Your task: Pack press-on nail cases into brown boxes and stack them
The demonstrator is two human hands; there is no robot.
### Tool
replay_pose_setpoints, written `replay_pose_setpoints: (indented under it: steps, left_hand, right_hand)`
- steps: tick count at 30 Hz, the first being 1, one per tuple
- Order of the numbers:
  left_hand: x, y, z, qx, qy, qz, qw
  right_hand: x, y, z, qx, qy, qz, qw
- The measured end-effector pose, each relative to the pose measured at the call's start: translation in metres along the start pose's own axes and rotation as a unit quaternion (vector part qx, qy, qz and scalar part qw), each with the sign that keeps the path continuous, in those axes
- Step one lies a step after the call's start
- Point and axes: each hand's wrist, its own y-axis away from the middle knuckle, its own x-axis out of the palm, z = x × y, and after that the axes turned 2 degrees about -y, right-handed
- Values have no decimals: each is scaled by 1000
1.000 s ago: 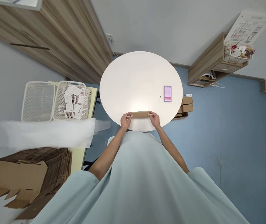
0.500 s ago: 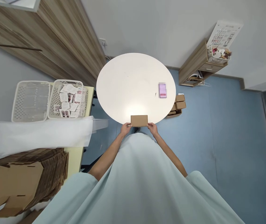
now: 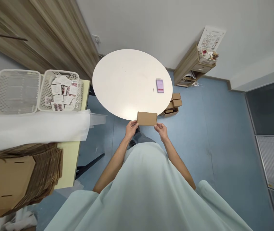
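Fabric of a pale blue-green top [image 3: 151,189] fills the bottom centre of the frame, bare forearms reaching up either side. Just beyond, the left hand [image 3: 131,129] pinches the left end of a shallow cardboard mailer box [image 3: 147,118] between thumb and fingers; the right hand [image 3: 161,131] pinches its lower right corner. The box sits at the centre of the frame, overlapping the near edge of a white-topped table [image 3: 127,83]. A second ago only a narrow side showed above the tabletop; now a broad face shows and part of the box lies past the edge, so I judge it is being carried by both hands, off the table.

At left, a yellow table [image 3: 67,166] bears flattened cardboard blanks [image 3: 44,173], white sheeting [image 3: 38,126] and a perforated basket [image 3: 80,96] of small cards [image 3: 63,89]. Farther up, right of centre, lie a blurred pink-purple item [image 3: 160,86] and, beyond the table's rim, brown cartons [image 3: 176,103]. Farthest, upper right, stands a wooden cabinet [image 3: 186,65].
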Motion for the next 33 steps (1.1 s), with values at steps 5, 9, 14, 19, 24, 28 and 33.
replay_pose_setpoints:
  steps: [5,9,14,19,24,28,33]
  left_hand:
    - [16,24,2,11,16,37,999]
    - [27,36,-1,2,-11,62,998]
    - [52,41,-12,-8,-33,98,995]
    - [107,35,-25,-7,-88,132,987]
    - [188,29,-27,-17,-118,150,981]
    - [256,28,-15,-32,-126,152,980]
    - [318,27,-3,-66,-138,143,978]
  right_hand:
    - [-27,28,6,-4,-28,-18,999]
    - [-48,38,9,-18,-45,-34,998]
    - [-82,38,15,-19,-79,-44,996]
    - [-132,22,19,-25,-108,-71,991]
    - [-202,-4,18,-11,-133,-99,986]
    - [-266,-28,19,-5,-145,-105,984]
    - [-330,-60,30,5,-130,-91,987]
